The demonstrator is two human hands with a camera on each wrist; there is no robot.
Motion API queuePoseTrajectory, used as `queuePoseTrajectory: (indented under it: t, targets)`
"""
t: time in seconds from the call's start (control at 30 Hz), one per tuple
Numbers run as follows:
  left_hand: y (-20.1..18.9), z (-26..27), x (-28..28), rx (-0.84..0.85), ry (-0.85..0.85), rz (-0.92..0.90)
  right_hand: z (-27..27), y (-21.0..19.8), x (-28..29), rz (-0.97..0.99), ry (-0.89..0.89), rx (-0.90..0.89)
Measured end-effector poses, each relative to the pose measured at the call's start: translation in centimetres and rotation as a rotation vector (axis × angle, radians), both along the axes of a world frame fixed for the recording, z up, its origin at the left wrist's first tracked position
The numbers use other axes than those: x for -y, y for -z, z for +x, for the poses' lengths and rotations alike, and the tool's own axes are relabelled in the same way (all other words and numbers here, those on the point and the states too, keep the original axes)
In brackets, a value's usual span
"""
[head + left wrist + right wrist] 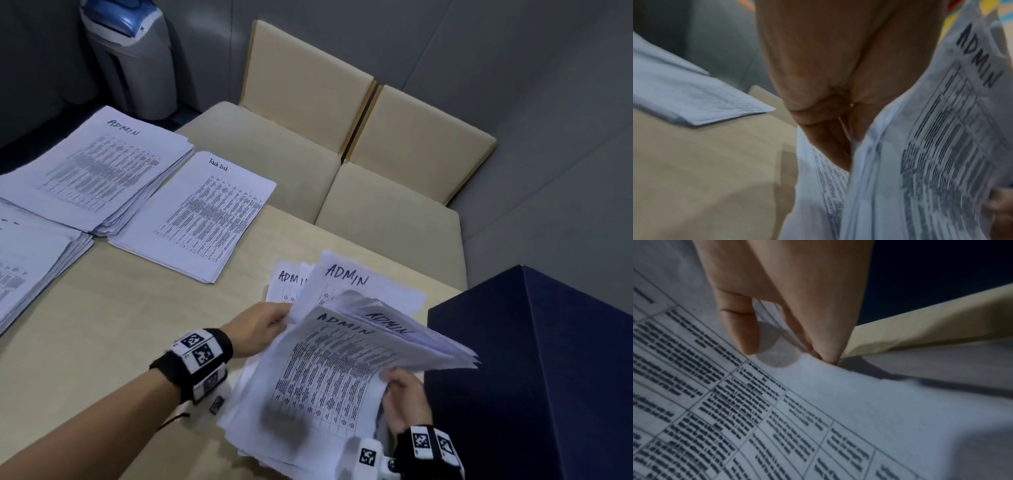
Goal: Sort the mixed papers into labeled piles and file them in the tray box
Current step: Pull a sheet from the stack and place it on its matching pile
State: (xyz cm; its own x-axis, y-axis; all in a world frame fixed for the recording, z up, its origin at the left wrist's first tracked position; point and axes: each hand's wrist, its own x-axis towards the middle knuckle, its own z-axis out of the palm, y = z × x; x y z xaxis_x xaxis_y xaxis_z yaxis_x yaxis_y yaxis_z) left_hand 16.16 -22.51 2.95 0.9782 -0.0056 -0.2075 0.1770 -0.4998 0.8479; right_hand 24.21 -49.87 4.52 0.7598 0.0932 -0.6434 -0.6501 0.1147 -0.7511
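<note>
A loose stack of printed sheets headed ADMIN [329, 373] lies at the table's near right corner, its upper sheets lifted and fanned. My left hand [279, 320] holds the stack's left edge, its fingers [830, 139] tucked between sheets beside an ADMIN page [941, 146]. My right hand [394, 380] pinches the lifted sheets at their right edge: the thumb [745, 332] lies on the printed table page [818, 410], the other fingers behind it. The dark blue tray box [534, 377] stands just right of the stack.
Sorted piles lie at the table's far left: an ADMIN pile [99, 171], a Task list pile [198, 212] and a third pile [30, 260] cut off by the frame edge. Two beige chairs [387, 161] stand beyond the wooden table [113, 325]. A grey bin [133, 58] stands at back left.
</note>
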Motion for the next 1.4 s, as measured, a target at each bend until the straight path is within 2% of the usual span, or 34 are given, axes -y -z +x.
queuePoseTrajectory:
  t: [0.07,0.13,0.23,0.27,0.37,0.53,0.6,0.7,0.83,0.9,0.93,0.97,1.07,1.13,1.3,1.4]
  targets:
    - [-0.1,-0.1,0.1,-0.031,0.044,-0.177,0.0,0.2,0.1,-0.012,0.024,0.022]
    - [0.8,0.0,0.3,-0.050,-0.036,-0.149,-0.2,0.1,0.4,0.005,0.026,0.048]
    - [2.5,0.4,0.5,-0.112,-0.497,0.122,-0.4,0.0,0.6,0.033,0.029,0.069]
    - [3.0,0.3,0.6,-0.158,-0.590,0.196,-0.4,0.2,0.6,0.045,0.030,0.071]
    - [3.7,0.4,0.9,-0.266,-0.554,0.287,-0.3,0.7,0.8,0.075,0.063,0.063]
    - [3.0,0.7,1.2,-0.141,-0.403,0.536,-0.8,1.2,0.8,0.053,0.019,0.033]
    - [2.4,0.8,1.0,-0.010,-0.312,0.445,-0.7,1.1,0.7,0.023,0.019,0.017]
    - [1.7,0.6,0.6,0.117,-0.152,0.120,-1.3,-0.4,0.4,0.117,-0.054,-0.050]
    - [0.5,0.8,0.9,0.051,0.005,-0.281,-1.0,-0.8,0.5,0.012,-0.040,0.089]
    - [0.4,1.1,1.1,0.039,0.046,-0.347,-0.3,0.0,0.5,-0.038,0.026,0.135]
    - [0.8,1.2,1.2,0.020,0.000,-0.349,-0.2,0.5,0.6,-0.036,0.065,0.126]
    - [1.3,1.4,1.2,-0.016,-0.103,-0.311,-0.1,1.0,0.7,-0.033,0.077,0.114]
    - [3.6,1.6,1.3,-0.156,-0.415,0.103,-0.4,1.5,1.3,-0.003,0.101,0.094]
    - [4.5,1.6,1.7,-0.242,-0.448,0.237,-0.5,1.6,1.6,0.002,0.134,0.089]
    - [5.6,1.5,2.7,-0.356,-0.444,0.367,-0.4,3.0,2.4,0.039,0.151,0.077]
    - [5.7,1.4,2.7,-0.311,-0.490,0.357,-0.4,3.0,2.8,0.076,0.122,0.044]
